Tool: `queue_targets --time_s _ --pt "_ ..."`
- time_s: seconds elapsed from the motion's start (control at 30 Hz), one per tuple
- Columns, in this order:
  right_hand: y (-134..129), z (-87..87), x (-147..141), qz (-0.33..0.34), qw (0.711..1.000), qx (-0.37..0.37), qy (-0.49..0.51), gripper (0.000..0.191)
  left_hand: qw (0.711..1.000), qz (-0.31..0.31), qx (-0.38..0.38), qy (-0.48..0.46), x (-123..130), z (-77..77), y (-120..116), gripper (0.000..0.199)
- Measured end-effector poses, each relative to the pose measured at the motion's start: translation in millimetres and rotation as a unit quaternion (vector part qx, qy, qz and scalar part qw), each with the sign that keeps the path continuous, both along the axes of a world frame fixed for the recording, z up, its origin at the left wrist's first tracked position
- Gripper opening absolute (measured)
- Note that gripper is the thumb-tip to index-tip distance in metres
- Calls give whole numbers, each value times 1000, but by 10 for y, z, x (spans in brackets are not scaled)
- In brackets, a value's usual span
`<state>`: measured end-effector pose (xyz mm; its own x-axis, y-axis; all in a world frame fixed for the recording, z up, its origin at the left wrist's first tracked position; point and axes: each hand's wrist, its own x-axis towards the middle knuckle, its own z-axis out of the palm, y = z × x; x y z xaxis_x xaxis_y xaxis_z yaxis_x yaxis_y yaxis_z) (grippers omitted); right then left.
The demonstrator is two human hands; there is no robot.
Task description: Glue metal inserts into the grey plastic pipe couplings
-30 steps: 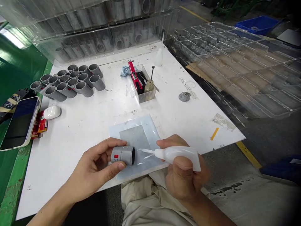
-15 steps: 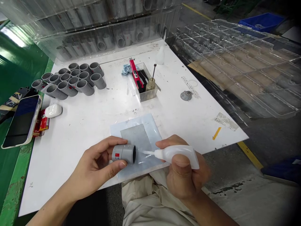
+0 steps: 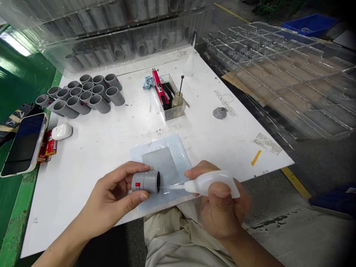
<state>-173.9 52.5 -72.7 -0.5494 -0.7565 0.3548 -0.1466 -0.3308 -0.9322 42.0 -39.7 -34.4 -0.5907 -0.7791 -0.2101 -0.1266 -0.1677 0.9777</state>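
Observation:
Between the thumb and fingers of my left hand (image 3: 114,194) lies a short grey plastic tube (image 3: 146,181) with a small red mark, on its side, its open end facing right. My right hand (image 3: 222,207) is closed around a white squeeze bottle (image 3: 213,182) with a long thin nozzle. The nozzle points left at the tube's open rim; I cannot tell whether its fine tip touches. Below both hands, a light blue sheet (image 3: 136,150) with a grey square pad (image 3: 161,159) lies at the table's front edge.
Several grey tubes (image 3: 99,104) stand grouped at the left. A clear tray (image 3: 174,114) holds a red cutter (image 3: 160,87) and a small jar (image 3: 177,100). Another white bottle (image 3: 189,66) stands behind. A phone (image 3: 23,144) lies at the left edge; clear tube trays (image 3: 125,33) are stacked at the back.
My right hand has shifted slightly right and down with the squeeze bottle, drawing the nozzle a little away from the tube. My left hand keeps the tube nearly still.

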Motion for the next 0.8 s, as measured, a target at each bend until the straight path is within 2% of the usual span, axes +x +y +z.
queue_targets --time_s 0.07,0.2,0.37,0.47,0.6,0.8 --pt "-16 42 -8 7 999 -20 -43 29 1000 11 9 11 -4 -1 10 37" --pt "-10 124 -30 -19 996 -6 -88 37 1000 19 6 14 7 -36 18 40" --pt "54 118 -18 12 999 -2 -45 29 999 11 -34 25 34 -86 6 35" --pt "38 83 14 -9 1000 3 -27 34 999 -4 -31 37 44 -91 0 29" --pt "-40 62 29 -21 999 -7 -37 34 999 -9 -34 39 43 -81 -5 26" --pt "-75 88 26 -13 998 18 -65 34 999 -10 -33 41 21 -68 -3 26"
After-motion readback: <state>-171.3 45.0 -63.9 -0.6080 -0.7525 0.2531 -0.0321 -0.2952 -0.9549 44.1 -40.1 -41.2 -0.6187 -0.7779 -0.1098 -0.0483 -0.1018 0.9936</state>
